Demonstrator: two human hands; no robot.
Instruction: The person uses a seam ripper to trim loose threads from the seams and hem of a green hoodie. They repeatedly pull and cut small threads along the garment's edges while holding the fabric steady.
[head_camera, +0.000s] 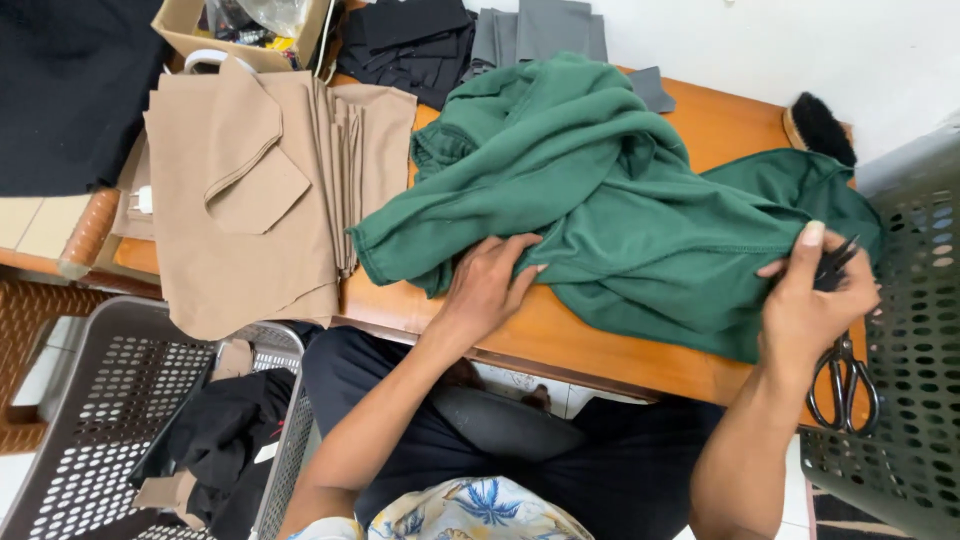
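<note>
— Where was the green garment (600, 190), and how did the hands hold it?

— Heaped on the wooden bench (590, 350). The left hand (487, 285) pressed it flat, probably to steady it; the right hand (815, 300) pinched its edge, gripping small dark snips (835, 262).

— And around it?

— Tan fabric pieces (250, 190) lay left, black scissors (845, 385) at the bench's right edge, a perforated basket (915, 330) crowding close beside them.

Bare tabletop (560, 345) strip free betw. hands; green garment (600, 190), tan fabric stack (260, 190) block rest.
</note>
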